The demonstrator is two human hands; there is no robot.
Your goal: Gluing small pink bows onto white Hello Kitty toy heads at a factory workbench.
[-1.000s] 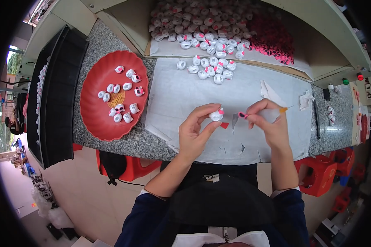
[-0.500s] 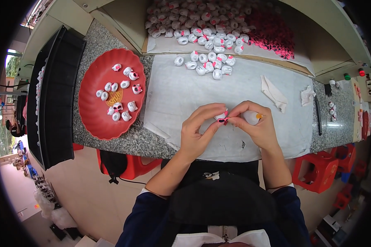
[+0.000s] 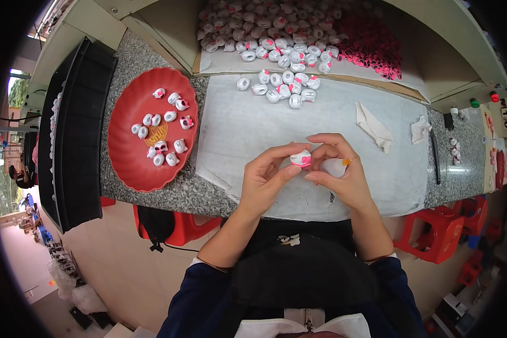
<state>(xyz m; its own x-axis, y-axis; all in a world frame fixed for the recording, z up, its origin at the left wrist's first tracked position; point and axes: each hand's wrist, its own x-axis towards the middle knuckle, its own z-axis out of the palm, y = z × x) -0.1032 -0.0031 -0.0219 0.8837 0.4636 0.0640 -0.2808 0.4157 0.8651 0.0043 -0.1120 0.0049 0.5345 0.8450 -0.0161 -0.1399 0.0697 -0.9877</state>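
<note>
Between the thumb and fingers of my left hand [image 3: 260, 181] is a small white toy head [image 3: 301, 159] with a pink bow and a pink band along its lower side. My right hand [image 3: 352, 183] is just to its right, its fingers curled round a small translucent squeeze bottle [image 3: 333, 167] with an orange tip. The right thumb and fingertips are close to the head; whether they touch it I cannot tell. Both hands are above a white paper sheet [image 3: 231, 135]. Beyond them, several loose toy heads [image 3: 294, 101] lie on the sheet's far part.
At the left stands a red scalloped tray [image 3: 121, 160] holding several toy heads, beside a black rack [image 3: 76, 141]. A shelf at the back bears a heap of white heads [image 3: 265, 28] and a pile of pink pieces [image 3: 372, 53]. Crumpled tissue [image 3: 374, 128] lies at right.
The toy head has turned in my left hand, so its bow now shows and the dark-lensed pink glasses do not. My right fingertips have loosened from the glasses and spread slightly.
</note>
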